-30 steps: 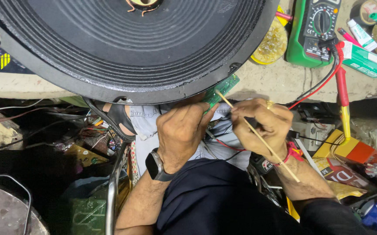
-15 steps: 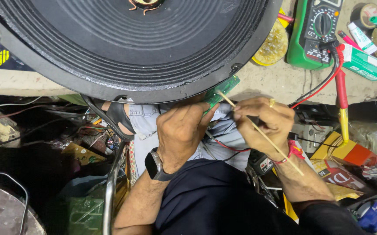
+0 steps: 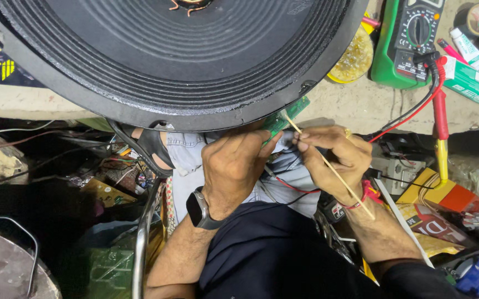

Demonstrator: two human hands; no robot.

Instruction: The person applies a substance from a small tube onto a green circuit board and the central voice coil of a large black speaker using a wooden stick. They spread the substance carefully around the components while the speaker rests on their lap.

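A person's left hand (image 3: 238,166) — a dark smartwatch (image 3: 199,209) on its wrist — closes around a small green circuit board (image 3: 285,117) at the lower rim of a large black speaker cone (image 3: 178,55) lying on the tabletop (image 3: 361,105). The right hand (image 3: 333,156) pinches a thin wooden stick (image 3: 328,165), its tip touching the board. A green multimeter (image 3: 408,41) with red and black leads (image 3: 416,108) lies just right of the speaker.

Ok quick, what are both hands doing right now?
Left hand: closed, gripping the small green circuit board at the big black speaker's rim.
Right hand: closed, pinching a thin wooden stick that points at the board.
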